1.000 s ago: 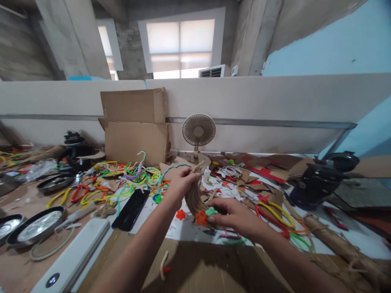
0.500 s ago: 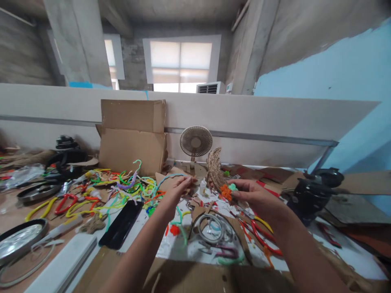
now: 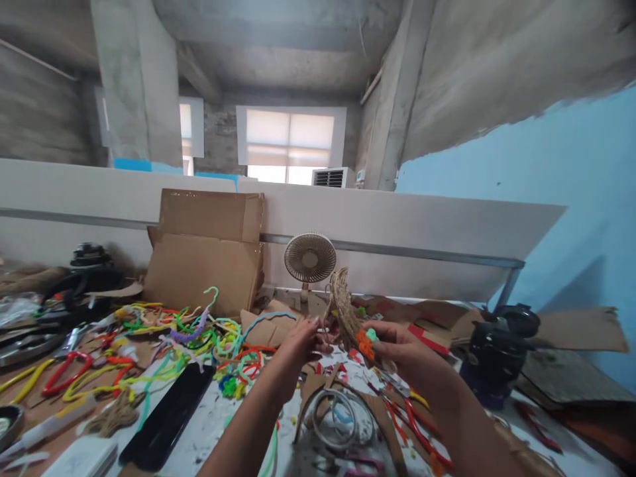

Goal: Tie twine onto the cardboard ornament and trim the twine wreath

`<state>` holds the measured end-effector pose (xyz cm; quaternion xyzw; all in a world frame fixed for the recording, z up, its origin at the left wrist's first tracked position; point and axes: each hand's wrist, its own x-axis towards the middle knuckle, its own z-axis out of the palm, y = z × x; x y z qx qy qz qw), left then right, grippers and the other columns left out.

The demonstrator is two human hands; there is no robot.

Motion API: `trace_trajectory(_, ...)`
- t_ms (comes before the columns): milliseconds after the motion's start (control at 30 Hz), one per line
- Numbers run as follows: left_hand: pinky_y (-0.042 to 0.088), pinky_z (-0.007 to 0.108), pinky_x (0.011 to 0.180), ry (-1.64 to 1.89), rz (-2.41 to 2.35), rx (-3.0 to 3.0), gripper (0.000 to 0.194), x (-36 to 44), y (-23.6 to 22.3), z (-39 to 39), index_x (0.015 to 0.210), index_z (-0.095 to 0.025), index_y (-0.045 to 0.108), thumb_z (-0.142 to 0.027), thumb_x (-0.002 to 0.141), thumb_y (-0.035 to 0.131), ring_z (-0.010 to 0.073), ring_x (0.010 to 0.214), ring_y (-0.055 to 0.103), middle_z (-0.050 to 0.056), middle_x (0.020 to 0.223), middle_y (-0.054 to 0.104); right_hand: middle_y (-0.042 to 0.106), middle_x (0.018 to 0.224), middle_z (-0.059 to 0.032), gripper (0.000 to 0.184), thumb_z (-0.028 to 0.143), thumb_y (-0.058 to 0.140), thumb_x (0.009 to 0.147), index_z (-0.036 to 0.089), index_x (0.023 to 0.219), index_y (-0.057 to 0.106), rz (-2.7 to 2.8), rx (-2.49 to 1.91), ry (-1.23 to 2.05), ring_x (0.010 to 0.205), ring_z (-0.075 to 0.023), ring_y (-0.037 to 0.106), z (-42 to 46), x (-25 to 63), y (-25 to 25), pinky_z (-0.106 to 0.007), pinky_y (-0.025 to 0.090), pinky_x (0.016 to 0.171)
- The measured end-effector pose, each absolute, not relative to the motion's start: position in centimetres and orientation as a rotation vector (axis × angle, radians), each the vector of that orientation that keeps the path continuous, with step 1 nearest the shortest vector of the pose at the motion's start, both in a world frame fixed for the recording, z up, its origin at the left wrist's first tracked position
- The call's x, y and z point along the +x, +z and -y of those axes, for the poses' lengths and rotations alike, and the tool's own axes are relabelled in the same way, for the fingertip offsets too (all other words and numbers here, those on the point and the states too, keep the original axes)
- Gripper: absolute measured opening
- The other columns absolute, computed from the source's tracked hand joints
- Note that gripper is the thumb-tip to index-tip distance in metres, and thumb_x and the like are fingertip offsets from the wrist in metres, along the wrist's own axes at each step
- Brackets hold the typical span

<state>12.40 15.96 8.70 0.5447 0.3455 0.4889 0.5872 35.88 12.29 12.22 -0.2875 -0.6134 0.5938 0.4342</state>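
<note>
My right hand (image 3: 397, 343) is closed on the lower end of a crescent wrapped in jute twine (image 3: 340, 301), which stands upright above the table. Small orange and green pipe-cleaner flowers (image 3: 366, 343) sit on the crescent by my right fingers. My left hand (image 3: 303, 339) is just left of the crescent, its fingers pinched at a thin strand near the crescent's base; what it pinches is too small to name. A heap of coloured pipe cleaners (image 3: 199, 331) lies to the left of my left hand.
An open cardboard box (image 3: 206, 255) and a small desk fan (image 3: 309, 260) stand against the partition at the back. A black phone (image 3: 166, 417) lies near the front left. Cardboard scraps, wire rings (image 3: 338, 414) and a black appliance (image 3: 497, 348) crowd the right side.
The crescent rose from the table and now stands upright in my right hand. My left hand let go of its top and moved to its base. The camera tilted upward.
</note>
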Motion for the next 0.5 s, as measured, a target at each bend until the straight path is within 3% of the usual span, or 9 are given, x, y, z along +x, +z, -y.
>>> trace_trajectory(200, 0.050, 0.035, 0.065, 1.128, -0.655, 1.081, 0.041, 11.3, 10.4, -15.1, 0.089, -0.026, 0.075, -0.052, 0.065, 0.097, 0.0181, 0.062, 0.058, 0.000, 0.072, 0.066, 0.080, 0.098, -0.0057, 0.043, 0.048, 0.095, 0.076, 0.023, 0.109, 0.083, 1.570, -0.752, 1.504, 0.084, -0.0199, 0.072, -12.4, 36.0, 12.2, -0.034, 0.055, 0.085)
trace_trajectory(367, 0.047, 0.029, 0.060, 1.339, -0.716, 1.035, 0.048, 8.4, 13.3, -15.7, 0.076, -0.022, 0.065, -0.046, 0.056, 0.101, 0.0146, 0.060, 0.058, -0.001, 0.067, 0.067, 0.077, 0.091, -0.0035, 0.046, 0.053, 0.096, 0.071, 0.022, 0.103, 0.083, 1.645, -0.891, 1.430, 0.079, -0.0181, 0.067, -12.9, 36.0, 11.9, -0.031, 0.051, 0.077)
trace_trajectory(500, 0.052, 0.025, 0.067, 1.464, -0.723, 1.011, 0.039, 6.6, 17.2, -15.7, 0.087, -0.021, 0.065, -0.030, 0.065, 0.095, 0.0120, 0.061, 0.063, -0.003, 0.067, 0.069, 0.073, 0.083, -0.0015, 0.046, 0.055, 0.095, 0.072, 0.021, 0.101, 0.083, 1.711, -0.914, 1.440, 0.070, -0.0143, 0.059, -13.3, 36.0, 11.8, -0.027, 0.042, 0.065)
